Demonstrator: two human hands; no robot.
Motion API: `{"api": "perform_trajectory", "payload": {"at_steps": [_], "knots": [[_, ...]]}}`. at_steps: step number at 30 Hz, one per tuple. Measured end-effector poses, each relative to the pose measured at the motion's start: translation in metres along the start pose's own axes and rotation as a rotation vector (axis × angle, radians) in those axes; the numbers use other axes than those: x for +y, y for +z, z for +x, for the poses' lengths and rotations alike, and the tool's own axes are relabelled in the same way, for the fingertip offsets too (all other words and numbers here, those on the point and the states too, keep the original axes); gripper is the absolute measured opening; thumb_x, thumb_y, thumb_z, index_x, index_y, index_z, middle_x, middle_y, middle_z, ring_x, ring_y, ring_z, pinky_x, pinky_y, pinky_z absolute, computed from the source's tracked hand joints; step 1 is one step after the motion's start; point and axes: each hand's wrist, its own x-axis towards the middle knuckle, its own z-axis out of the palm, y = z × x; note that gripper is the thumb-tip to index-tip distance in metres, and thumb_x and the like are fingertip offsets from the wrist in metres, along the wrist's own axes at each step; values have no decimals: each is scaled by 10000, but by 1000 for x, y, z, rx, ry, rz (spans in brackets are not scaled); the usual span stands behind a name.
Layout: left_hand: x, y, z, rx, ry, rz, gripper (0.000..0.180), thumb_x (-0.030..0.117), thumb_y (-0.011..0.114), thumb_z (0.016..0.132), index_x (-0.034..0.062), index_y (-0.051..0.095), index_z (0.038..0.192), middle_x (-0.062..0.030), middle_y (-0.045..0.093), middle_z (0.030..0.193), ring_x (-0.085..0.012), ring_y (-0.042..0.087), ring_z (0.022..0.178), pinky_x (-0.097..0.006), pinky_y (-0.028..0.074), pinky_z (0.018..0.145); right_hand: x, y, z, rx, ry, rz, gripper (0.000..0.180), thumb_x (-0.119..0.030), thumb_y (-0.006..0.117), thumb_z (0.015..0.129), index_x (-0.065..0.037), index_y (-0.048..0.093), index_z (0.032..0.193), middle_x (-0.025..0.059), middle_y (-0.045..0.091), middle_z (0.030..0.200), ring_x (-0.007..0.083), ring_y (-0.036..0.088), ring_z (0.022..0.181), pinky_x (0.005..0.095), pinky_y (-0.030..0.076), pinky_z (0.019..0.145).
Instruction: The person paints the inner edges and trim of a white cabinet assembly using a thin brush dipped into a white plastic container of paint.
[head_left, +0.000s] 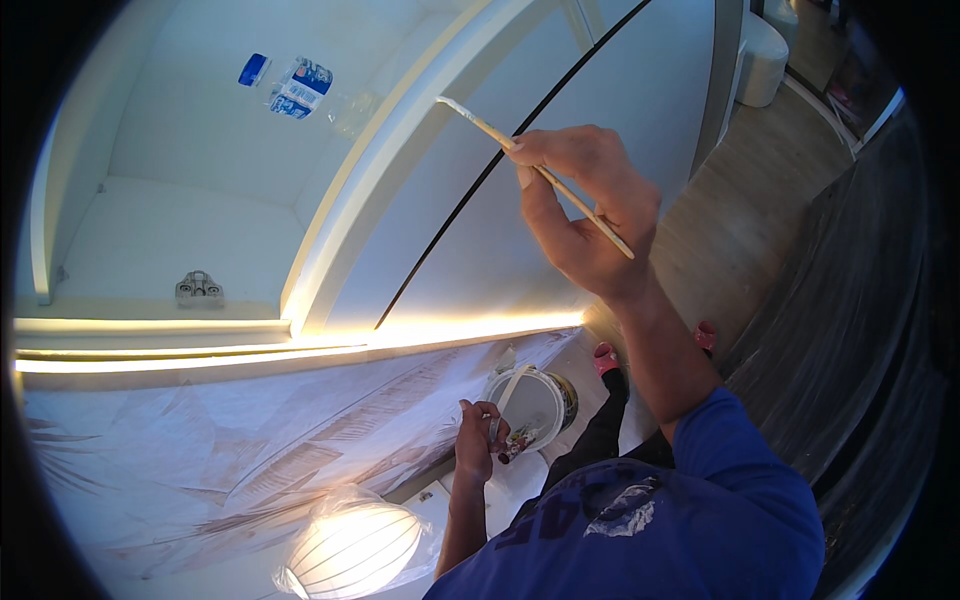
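My right hand (590,205) is raised, pinching a thin wooden stick (575,200) between thumb and fingers. The stick's white-coated tip meets or nearly meets the pale edge trim (400,140) of the cabinet; whether it touches, I cannot tell. Lower down, my left hand (475,440) is closed beside a round bucket (552,385). Something small and pale shows at its fingers, too small to name. Inside the open cabinet (190,130) a clear plastic bottle (302,88) with a blue cap and label lies on its side.
A glowing light strip (450,332) runs along the cabinet's edge. Plastic-covered, leaf-patterned surface (240,450) spreads at left, with a lit, plastic-wrapped lamp (355,548) below. A metal hinge (199,289) sits in the cabinet. Dark sheeting (850,320) hangs at right, and a white rounded stool (762,62) stands beyond.
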Motion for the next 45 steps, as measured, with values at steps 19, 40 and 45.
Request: {"api": "perform_trajectory", "payload": {"at_steps": [19,40,45], "knots": [[-2,1,2,-5,-14,13,693,735,185,1024,117,497,999,-31,484,598,-89,306,462,-244,270,469,1,0,0,-1,-30,-15,254,58,725,748,-77,714,962,25,734,819,191,676,731,329,471,731],[2,3,0,-1,-13,5,673,704,183,1042,112,499,995,-35,469,596,-95,292,479,-251,265,480,-1,-6,0,-61,15,15,284,116,709,780,-32,734,1021,78,759,960,198,694,826,307,530,753],[1,3,1,-5,-7,11,676,710,180,1039,114,498,1000,-35,473,594,-95,297,474,-252,269,477,7,-2,3,28,-4,-36,247,54,731,750,-78,718,959,23,735,827,188,672,725,320,466,721]]}}
